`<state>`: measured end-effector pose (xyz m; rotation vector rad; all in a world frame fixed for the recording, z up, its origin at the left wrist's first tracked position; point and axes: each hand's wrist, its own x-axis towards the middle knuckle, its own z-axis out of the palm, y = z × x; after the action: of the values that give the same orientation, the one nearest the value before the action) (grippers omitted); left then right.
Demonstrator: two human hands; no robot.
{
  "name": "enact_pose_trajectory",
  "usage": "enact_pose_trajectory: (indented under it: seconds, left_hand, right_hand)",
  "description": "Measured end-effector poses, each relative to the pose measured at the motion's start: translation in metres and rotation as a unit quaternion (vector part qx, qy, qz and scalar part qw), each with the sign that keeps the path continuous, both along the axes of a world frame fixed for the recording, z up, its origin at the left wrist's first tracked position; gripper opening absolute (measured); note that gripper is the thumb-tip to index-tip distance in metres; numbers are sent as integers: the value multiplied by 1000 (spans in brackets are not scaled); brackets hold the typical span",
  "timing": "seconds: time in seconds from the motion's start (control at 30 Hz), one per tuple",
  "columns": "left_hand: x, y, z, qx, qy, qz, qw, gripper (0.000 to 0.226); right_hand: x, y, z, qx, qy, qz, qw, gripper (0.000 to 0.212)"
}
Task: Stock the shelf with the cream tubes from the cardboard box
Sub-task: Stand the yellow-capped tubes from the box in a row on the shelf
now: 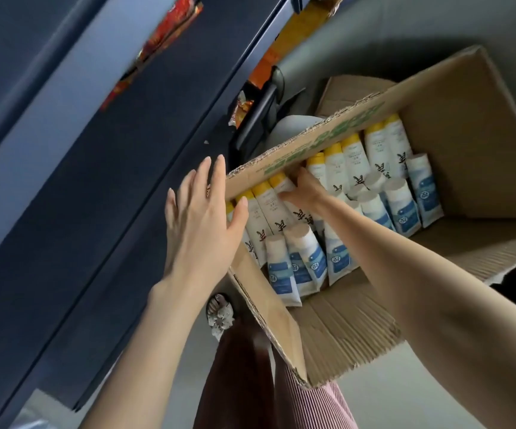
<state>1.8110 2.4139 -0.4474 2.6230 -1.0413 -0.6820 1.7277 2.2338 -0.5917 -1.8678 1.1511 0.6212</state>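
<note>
An open cardboard box (455,125) stands on the floor and holds several cream tubes. A row of yellow-capped white tubes (351,156) lines its far wall, and white tubes with blue labels (403,209) stand in front of them. My right hand (304,188) reaches into the box, its fingers curled round a yellow-capped tube (278,184) under the box flap. My left hand (202,218) hovers at the box's left corner with straight, spread fingers, its thumb next to the tubes. The dark shelf unit (102,168) runs along the left.
Snack packets (170,29) in red and orange (269,60) lie on the shelves. A black trolley or stool frame (256,116) stands behind the box. My foot in a sandal (219,314) and pink striped clothing (315,407) are below the box. Grey floor lies around it.
</note>
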Motion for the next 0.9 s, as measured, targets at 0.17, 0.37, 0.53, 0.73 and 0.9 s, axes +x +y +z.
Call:
enact_pose_trajectory:
  seconds: [0.17,0.37,0.53,0.73,0.9]
  left_hand:
    - [-2,-5,1,-11,9,8,1000,64]
    - [-5,-10,4,-20,11,1,1000,62]
    - [-7,-11,10,-35,25,6,999,61]
    - [-17,-11,21,-86,52,23,995,58]
    - [-32,-5,31,-152,79,54,984,54]
  right_hand:
    - [2,-6,-7,39,8,15,999,67]
    - [-3,-8,3,91,7,37,995,78]
    - [-20,-3,26,33,0,144,989,64]
    - [-35,-2,54,-23,-75,101,992,61]
    - [-55,6,85,-80,-252,-129,956,58]
